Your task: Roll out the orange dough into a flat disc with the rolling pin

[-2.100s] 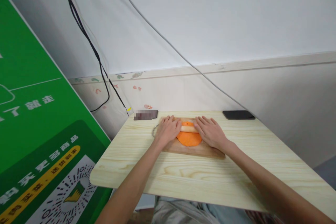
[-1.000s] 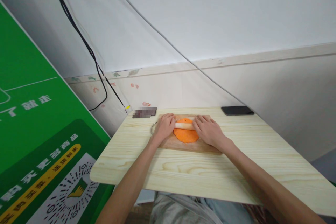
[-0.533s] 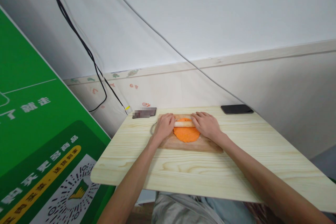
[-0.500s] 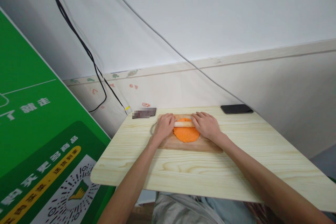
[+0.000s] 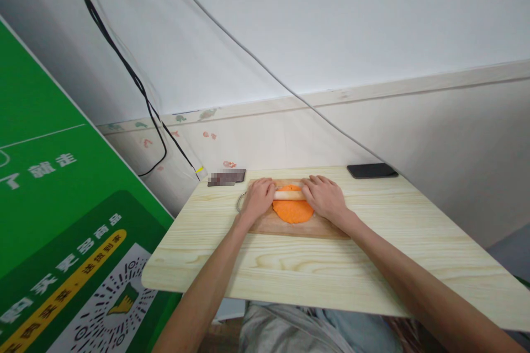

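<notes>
A pale wooden rolling pin (image 5: 289,196) lies across a flat, roundish sheet of orange dough (image 5: 293,212). My left hand (image 5: 259,197) is closed over the pin's left end, and my right hand (image 5: 324,194) is closed over its right end. Both ends of the pin are hidden under my fingers. Beneath the dough is a wooden cutting board (image 5: 281,229) with a metal ring handle (image 5: 239,202) at its left side. Most of the dough shows on the near side of the pin, with a narrow strip beyond it.
The board rests on a light wood-grain table (image 5: 199,253) against the wall. A black phone (image 5: 372,171) lies at the back right, and a dark flat object (image 5: 227,177), partly blurred out, at the back left. Cables (image 5: 124,60) hang by a green printed panel (image 5: 62,193) on the left.
The view has shifted very slightly. Hands, rolling pin and dough look practically the same, with no clear movement of the pin over the dough.
</notes>
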`<state>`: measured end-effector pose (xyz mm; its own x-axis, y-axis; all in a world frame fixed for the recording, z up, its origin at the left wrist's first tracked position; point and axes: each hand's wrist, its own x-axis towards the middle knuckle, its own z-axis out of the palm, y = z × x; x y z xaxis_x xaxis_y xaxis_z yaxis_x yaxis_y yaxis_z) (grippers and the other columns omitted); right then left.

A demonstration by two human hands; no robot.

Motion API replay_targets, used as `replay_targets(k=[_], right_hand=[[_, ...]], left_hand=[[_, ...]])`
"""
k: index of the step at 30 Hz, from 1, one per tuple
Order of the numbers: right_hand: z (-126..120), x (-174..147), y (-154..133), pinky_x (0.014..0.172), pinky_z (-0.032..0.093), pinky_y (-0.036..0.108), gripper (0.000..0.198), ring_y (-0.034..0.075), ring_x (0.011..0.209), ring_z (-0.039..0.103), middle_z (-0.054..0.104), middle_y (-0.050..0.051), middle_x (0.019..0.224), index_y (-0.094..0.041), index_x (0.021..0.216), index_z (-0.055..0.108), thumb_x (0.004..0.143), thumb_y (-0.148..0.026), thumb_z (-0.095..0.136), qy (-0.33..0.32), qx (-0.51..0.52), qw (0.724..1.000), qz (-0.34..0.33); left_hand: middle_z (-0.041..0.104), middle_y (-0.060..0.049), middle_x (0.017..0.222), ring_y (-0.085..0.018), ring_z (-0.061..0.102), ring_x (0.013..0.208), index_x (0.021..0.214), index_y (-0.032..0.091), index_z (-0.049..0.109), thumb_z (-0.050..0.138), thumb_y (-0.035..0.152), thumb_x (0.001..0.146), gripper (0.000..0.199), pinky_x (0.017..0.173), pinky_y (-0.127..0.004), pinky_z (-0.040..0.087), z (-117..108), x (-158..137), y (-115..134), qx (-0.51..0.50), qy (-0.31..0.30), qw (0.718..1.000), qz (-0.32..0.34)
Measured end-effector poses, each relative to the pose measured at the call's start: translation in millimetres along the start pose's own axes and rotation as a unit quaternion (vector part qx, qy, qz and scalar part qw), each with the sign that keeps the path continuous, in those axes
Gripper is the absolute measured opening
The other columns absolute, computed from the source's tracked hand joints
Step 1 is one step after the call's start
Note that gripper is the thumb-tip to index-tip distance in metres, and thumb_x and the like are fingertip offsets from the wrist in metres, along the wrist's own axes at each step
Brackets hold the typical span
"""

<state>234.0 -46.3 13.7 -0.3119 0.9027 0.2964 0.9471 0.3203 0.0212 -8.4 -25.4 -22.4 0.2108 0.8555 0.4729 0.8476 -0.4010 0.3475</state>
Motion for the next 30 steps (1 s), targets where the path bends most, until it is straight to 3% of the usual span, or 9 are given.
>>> replay_targets(k=[6,10,15,25,30], right_hand=[[5.5,8.3,5.4,0.103,0.045,0.037,0.05,0.026,0.123,0.068,0.077,0.01,0.134,-0.021,0.134,0.074,0.115,-0.035,0.03,-0.004,0.007,1.0,-0.007],[-0.7,-3.1,-0.3,0.108,0.042,0.038,0.05,0.027,0.128,0.064,0.074,0.011,0.139,-0.022,0.132,0.074,0.115,-0.034,0.029,-0.001,-0.004,1.0,-0.012],[-6.2,-15.5,-7.7,0.1,0.044,0.039,0.051,0.03,0.127,0.062,0.073,0.013,0.139,-0.02,0.133,0.074,0.115,-0.036,0.028,0.002,-0.012,1.0,0.014],[-2.8,5.8,-1.5,0.102,0.043,0.038,0.046,0.027,0.121,0.068,0.078,0.011,0.129,-0.023,0.128,0.075,0.113,-0.034,0.033,-0.011,-0.009,0.999,0.032],[-11.1,-1.6,-5.4,0.103,0.043,0.04,0.049,0.029,0.126,0.064,0.075,0.013,0.134,-0.022,0.13,0.074,0.115,-0.034,0.029,-0.027,-0.012,0.999,0.016]], left_hand=[[0.081,-0.007,0.125,-0.023,0.072,0.119,0.097,0.023,0.077,0.043,0.02,0.107,0.036,0.116,-0.041,0.051,-1.1,0.7,0.7,0.004,-0.006,1.0,-0.001],[0.081,-0.007,0.125,-0.023,0.072,0.119,0.101,0.022,0.077,0.044,0.021,0.107,0.034,0.116,-0.041,0.051,-0.7,0.5,0.3,0.001,-0.003,1.0,-0.001],[0.081,-0.007,0.122,-0.023,0.073,0.116,0.096,0.022,0.078,0.044,0.02,0.106,0.035,0.115,-0.04,0.051,-0.6,0.4,0.4,0.007,-0.005,1.0,0.009],[0.081,-0.007,0.121,-0.023,0.072,0.118,0.096,0.023,0.078,0.044,0.019,0.106,0.036,0.115,-0.041,0.051,-2.1,0.7,2.0,0.0,-0.008,1.0,-0.001],[0.081,-0.007,0.123,-0.023,0.072,0.118,0.099,0.023,0.078,0.043,0.02,0.106,0.036,0.115,-0.041,0.051,-1.9,0.4,1.1,-0.007,-0.005,1.0,0.001]])
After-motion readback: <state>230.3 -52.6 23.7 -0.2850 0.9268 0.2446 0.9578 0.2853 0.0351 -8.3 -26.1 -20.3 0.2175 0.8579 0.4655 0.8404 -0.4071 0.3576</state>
